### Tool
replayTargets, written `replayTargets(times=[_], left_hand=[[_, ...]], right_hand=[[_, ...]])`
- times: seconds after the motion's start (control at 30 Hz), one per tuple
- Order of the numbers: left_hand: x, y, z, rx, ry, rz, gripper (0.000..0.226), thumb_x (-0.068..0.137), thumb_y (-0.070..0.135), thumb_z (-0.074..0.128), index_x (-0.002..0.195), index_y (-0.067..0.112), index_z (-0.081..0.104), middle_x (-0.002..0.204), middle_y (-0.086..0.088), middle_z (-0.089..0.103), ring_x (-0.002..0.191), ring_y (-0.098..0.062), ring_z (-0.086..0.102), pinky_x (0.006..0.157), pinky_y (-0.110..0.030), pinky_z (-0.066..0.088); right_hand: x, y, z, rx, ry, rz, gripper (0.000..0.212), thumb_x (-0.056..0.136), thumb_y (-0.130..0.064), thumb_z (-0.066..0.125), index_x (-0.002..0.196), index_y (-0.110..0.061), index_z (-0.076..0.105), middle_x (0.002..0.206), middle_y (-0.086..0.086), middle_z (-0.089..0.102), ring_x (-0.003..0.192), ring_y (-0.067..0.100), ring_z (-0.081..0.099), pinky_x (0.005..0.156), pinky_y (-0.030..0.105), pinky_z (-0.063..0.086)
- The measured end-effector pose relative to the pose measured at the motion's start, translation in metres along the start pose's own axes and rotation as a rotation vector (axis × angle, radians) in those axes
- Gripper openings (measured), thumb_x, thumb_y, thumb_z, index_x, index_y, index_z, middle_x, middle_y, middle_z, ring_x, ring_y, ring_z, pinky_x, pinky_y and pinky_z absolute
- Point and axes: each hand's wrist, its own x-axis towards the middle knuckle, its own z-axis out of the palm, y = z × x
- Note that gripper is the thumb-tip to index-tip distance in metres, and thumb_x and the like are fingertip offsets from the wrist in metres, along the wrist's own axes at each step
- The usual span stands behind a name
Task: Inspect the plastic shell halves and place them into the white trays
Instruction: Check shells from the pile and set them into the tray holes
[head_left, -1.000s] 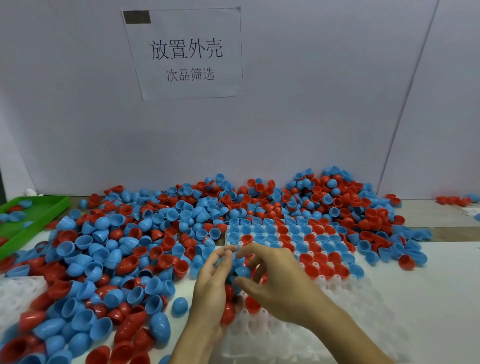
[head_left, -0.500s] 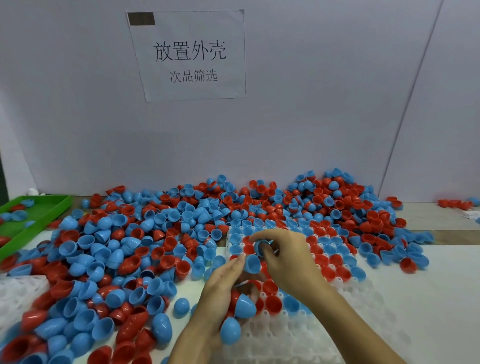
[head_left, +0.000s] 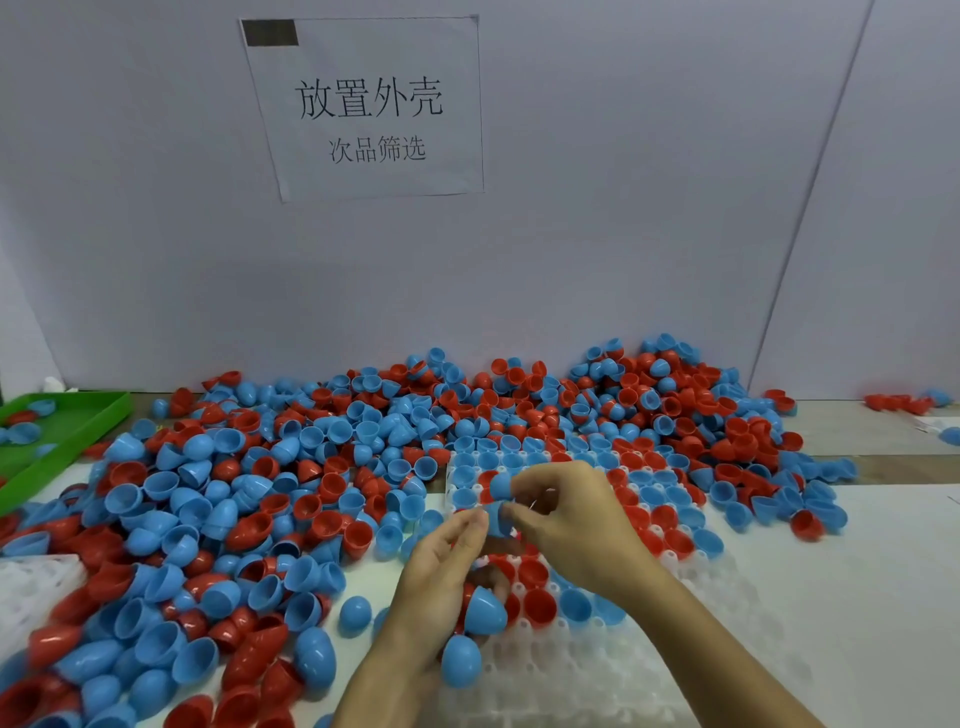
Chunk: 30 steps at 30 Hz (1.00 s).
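A big heap of blue and red shell halves (head_left: 322, 467) covers the table's left and back. A white tray (head_left: 597, 654) lies in front of me, its far rows filled with blue and red halves. My left hand (head_left: 441, 582) hovers over the tray's left edge and cups two blue shell halves (head_left: 483, 616) in its palm, thumb raised. My right hand (head_left: 566, 519) is just above, pinching a small blue shell half (head_left: 500, 517) with another blue one (head_left: 501, 486) at the fingertips. Both hands nearly touch.
A green tray (head_left: 67, 431) with a few shells sits at the far left. Part of a second white tray (head_left: 31, 592) shows at the lower left. A paper sign (head_left: 369, 109) hangs on the grey back wall. A few loose shells (head_left: 904, 402) lie far right.
My right hand moved slightly toward me and down with blue halves at its fingertips. My left hand stayed over the tray's left edge, still cupping blue halves.
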Motion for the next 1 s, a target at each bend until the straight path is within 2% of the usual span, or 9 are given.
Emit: replayTargets(times=[0.13, 0.27, 0.37, 0.57, 0.7, 0.8, 0.87, 0.93, 1.0], left_hand=[[0.001, 0.005, -0.003, -0.169, 0.072, 0.0, 0.025, 0.078, 0.025, 0.071, 0.098, 0.011, 0.077, 0.074, -0.011, 0.065, 0.051, -0.014, 0.056, 0.042, -0.022, 0.047], [0.0, 0.01, -0.01, -0.278, 0.215, 0.016, 0.023, 0.087, 0.027, 0.066, 0.105, 0.013, 0.071, 0.073, -0.002, 0.065, 0.049, -0.009, 0.056, 0.036, -0.019, 0.042], [0.001, 0.01, -0.012, -0.341, 0.27, 0.044, 0.018, 0.093, 0.026, 0.063, 0.105, 0.014, 0.069, 0.074, -0.001, 0.064, 0.049, -0.008, 0.054, 0.036, -0.019, 0.042], [0.002, 0.011, -0.011, -0.328, 0.34, 0.055, 0.013, 0.099, 0.023, 0.06, 0.093, 0.015, 0.068, 0.069, -0.001, 0.065, 0.046, -0.009, 0.054, 0.037, -0.022, 0.042], [0.004, 0.01, -0.012, -0.287, 0.419, 0.071, 0.012, 0.101, 0.021, 0.058, 0.095, 0.014, 0.065, 0.066, 0.0, 0.065, 0.049, -0.009, 0.055, 0.04, -0.021, 0.044], [0.004, 0.011, -0.009, -0.289, 0.465, 0.109, 0.012, 0.101, 0.02, 0.058, 0.094, 0.016, 0.067, 0.062, 0.001, 0.064, 0.047, -0.011, 0.053, 0.037, -0.02, 0.041], [0.003, 0.012, -0.008, -0.253, 0.503, 0.165, 0.013, 0.101, 0.019, 0.058, 0.092, 0.015, 0.066, 0.06, 0.002, 0.061, 0.048, -0.011, 0.054, 0.037, -0.021, 0.043], [0.002, 0.012, -0.008, -0.16, 0.532, 0.237, 0.015, 0.101, 0.019, 0.057, 0.091, 0.011, 0.065, 0.056, 0.005, 0.06, 0.047, -0.007, 0.059, 0.04, -0.018, 0.047], [0.001, 0.011, -0.008, -0.123, 0.524, 0.258, 0.015, 0.101, 0.018, 0.057, 0.092, 0.009, 0.064, 0.056, 0.006, 0.06, 0.047, -0.002, 0.06, 0.045, -0.016, 0.05]], right_hand=[[-0.001, 0.013, -0.032, -0.02, 0.099, 0.076, 0.015, 0.089, -0.017, 0.072, 0.076, -0.025, 0.07, 0.074, -0.005, 0.069, 0.073, 0.011, 0.067, 0.065, 0.024, 0.058], [-0.011, 0.036, -0.075, -0.493, -0.181, 0.169, 0.007, 0.089, -0.021, 0.073, 0.082, -0.021, 0.074, 0.08, -0.008, 0.07, 0.074, 0.008, 0.067, 0.07, 0.024, 0.058], [-0.024, 0.049, -0.076, -0.649, -0.381, 0.26, 0.008, 0.088, -0.015, 0.073, 0.093, -0.02, 0.076, 0.087, -0.009, 0.069, 0.074, 0.005, 0.066, 0.066, 0.017, 0.056], [-0.031, 0.052, -0.059, -0.748, -0.464, 0.282, 0.018, 0.092, -0.006, 0.063, 0.105, -0.012, 0.073, 0.097, 0.002, 0.067, 0.084, 0.014, 0.064, 0.064, 0.021, 0.052], [-0.029, 0.028, -0.061, -0.71, -0.377, 0.2, 0.027, 0.096, -0.022, 0.064, 0.123, -0.022, 0.064, 0.112, -0.006, 0.064, 0.094, 0.008, 0.063, 0.078, 0.018, 0.054], [-0.036, -0.006, -0.04, -0.383, -0.383, 0.037, 0.037, 0.09, -0.052, 0.061, 0.122, -0.035, 0.058, 0.09, -0.019, 0.064, 0.076, 0.0, 0.064, 0.075, 0.014, 0.055], [-0.044, -0.024, -0.016, -0.178, -0.458, -0.025, 0.045, 0.078, -0.069, 0.06, 0.117, -0.049, 0.05, 0.089, -0.017, 0.063, 0.083, -0.002, 0.064, 0.07, 0.017, 0.056], [-0.052, -0.029, 0.01, -0.082, -0.461, -0.064, 0.048, 0.076, -0.069, 0.066, 0.115, -0.052, 0.045, 0.097, -0.02, 0.06, 0.088, -0.004, 0.062, 0.067, 0.016, 0.053], [-0.053, -0.03, 0.028, -0.022, -0.352, -0.115, 0.032, 0.085, -0.049, 0.069, 0.112, -0.043, 0.053, 0.094, -0.019, 0.061, 0.086, -0.002, 0.063, 0.068, 0.014, 0.052]])
